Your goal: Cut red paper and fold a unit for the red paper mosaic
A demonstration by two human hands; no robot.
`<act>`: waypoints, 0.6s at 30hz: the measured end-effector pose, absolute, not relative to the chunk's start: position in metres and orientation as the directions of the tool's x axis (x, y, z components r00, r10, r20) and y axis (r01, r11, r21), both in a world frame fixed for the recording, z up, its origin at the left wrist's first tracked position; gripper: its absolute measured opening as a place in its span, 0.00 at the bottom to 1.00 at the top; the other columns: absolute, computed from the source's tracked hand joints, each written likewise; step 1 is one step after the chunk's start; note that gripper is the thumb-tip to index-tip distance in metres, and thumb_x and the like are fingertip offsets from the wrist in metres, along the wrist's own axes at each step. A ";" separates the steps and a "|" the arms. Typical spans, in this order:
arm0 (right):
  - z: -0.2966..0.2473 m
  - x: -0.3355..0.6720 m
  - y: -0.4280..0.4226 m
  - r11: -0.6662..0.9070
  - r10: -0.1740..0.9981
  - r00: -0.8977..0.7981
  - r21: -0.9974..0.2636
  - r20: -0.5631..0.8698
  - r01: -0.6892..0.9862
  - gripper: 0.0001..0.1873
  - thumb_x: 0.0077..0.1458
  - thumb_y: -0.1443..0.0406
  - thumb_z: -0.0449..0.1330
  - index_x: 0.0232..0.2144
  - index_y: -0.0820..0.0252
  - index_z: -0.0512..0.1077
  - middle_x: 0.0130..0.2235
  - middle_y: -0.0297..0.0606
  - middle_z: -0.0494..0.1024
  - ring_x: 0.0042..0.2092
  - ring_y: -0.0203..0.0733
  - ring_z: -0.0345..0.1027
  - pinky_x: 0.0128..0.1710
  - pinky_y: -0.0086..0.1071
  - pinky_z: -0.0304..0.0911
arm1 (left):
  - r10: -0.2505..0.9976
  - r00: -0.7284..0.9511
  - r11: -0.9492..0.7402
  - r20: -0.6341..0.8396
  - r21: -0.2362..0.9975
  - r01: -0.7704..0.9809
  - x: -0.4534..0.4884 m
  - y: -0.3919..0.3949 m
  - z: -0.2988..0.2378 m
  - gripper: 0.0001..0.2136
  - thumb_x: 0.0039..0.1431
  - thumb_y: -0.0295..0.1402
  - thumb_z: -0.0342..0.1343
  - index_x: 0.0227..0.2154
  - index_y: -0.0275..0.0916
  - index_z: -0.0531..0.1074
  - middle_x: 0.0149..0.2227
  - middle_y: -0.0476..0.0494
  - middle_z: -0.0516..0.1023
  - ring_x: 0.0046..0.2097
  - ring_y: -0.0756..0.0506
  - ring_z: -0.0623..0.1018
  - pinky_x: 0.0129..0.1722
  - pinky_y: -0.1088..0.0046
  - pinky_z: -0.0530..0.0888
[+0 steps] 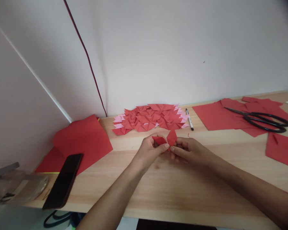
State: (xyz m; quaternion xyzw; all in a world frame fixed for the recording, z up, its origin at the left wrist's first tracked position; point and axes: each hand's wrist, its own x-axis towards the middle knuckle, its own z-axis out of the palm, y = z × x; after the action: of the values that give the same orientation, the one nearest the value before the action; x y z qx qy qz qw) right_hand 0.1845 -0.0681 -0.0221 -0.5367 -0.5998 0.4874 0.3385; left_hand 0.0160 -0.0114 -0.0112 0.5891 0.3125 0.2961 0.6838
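Note:
Between my two hands is a small folded piece of red paper (172,137), with two pointed flaps standing up and apart. My left hand (156,145) pinches it near the left flap, thumb along the lower edge. Closed on its right side, my right hand (186,149) has the thumb at the bottom point and the other fingers curled behind. The thumbs almost meet at the paper's lower middle. Just beyond the hands lies a heap of folded red and pink paper pieces (146,118) against the wall.
A marker (189,119) lies right of the heap. Black-handled scissors (261,118) rest on red paper sheets (211,116); a red square (280,149) is nearer. At left are more red sheets (86,143), a phone (63,182) and a clear container (26,188) by the table edge.

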 end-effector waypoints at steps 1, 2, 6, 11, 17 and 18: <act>-0.022 0.185 -0.068 -0.060 0.974 -0.192 -0.949 -0.124 0.308 0.09 0.56 0.61 0.54 0.28 0.59 0.68 0.27 0.34 0.75 0.25 0.33 0.65 0.23 0.27 0.55 | 0.774 0.628 0.137 -0.087 0.990 -0.032 0.015 -0.011 -0.009 0.10 0.49 0.35 0.62 0.28 0.35 0.67 0.27 0.48 0.71 0.29 0.51 0.71 0.31 0.76 0.64; -0.022 0.185 -0.067 -0.072 0.972 -0.192 -0.953 -0.133 0.295 0.09 0.56 0.61 0.55 0.28 0.59 0.67 0.26 0.34 0.74 0.25 0.33 0.64 0.23 0.27 0.55 | 0.764 0.638 0.141 -0.092 0.990 -0.027 0.013 -0.011 -0.005 0.10 0.49 0.34 0.61 0.28 0.35 0.67 0.27 0.49 0.71 0.29 0.52 0.71 0.31 0.76 0.64; -0.018 0.185 -0.067 -0.156 0.945 -0.255 -0.967 -0.205 0.199 0.11 0.54 0.58 0.56 0.29 0.60 0.66 0.27 0.34 0.74 0.24 0.32 0.64 0.22 0.27 0.55 | 0.614 0.785 0.092 -0.082 0.995 0.032 0.003 -0.007 0.008 0.10 0.50 0.34 0.62 0.33 0.34 0.71 0.30 0.47 0.73 0.32 0.51 0.72 0.34 0.76 0.66; -0.015 0.186 -0.069 -0.127 0.925 -0.330 -0.973 -0.187 0.193 0.10 0.54 0.59 0.58 0.27 0.60 0.66 0.25 0.33 0.74 0.25 0.32 0.65 0.24 0.27 0.56 | 0.617 0.787 -0.128 -0.022 0.984 0.128 -0.003 -0.004 0.009 0.09 0.50 0.35 0.63 0.30 0.34 0.73 0.31 0.47 0.73 0.34 0.50 0.72 0.34 0.76 0.66; -0.019 0.186 -0.069 -0.071 0.935 -0.321 -0.968 -0.148 0.239 0.08 0.54 0.61 0.57 0.26 0.60 0.67 0.25 0.33 0.75 0.25 0.33 0.66 0.25 0.27 0.57 | 0.615 0.789 -0.248 -0.009 0.947 0.204 -0.003 -0.007 0.011 0.04 0.52 0.31 0.60 0.29 0.36 0.73 0.30 0.49 0.73 0.34 0.50 0.71 0.34 0.77 0.64; -0.019 0.186 -0.069 -0.071 0.934 -0.324 -0.968 -0.150 0.241 0.08 0.54 0.61 0.57 0.27 0.59 0.67 0.25 0.33 0.75 0.25 0.33 0.66 0.25 0.27 0.57 | 0.607 0.795 -0.278 0.005 0.938 0.207 -0.003 -0.007 0.012 0.03 0.52 0.30 0.59 0.29 0.36 0.73 0.31 0.49 0.73 0.34 0.50 0.71 0.35 0.77 0.64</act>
State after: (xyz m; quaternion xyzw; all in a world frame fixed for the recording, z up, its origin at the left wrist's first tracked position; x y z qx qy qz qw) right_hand 0.1859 -0.0687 -0.0193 -0.4871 -0.6031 0.5463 0.3171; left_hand -0.0029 -0.0068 0.0121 0.7777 0.2617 0.1849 0.5409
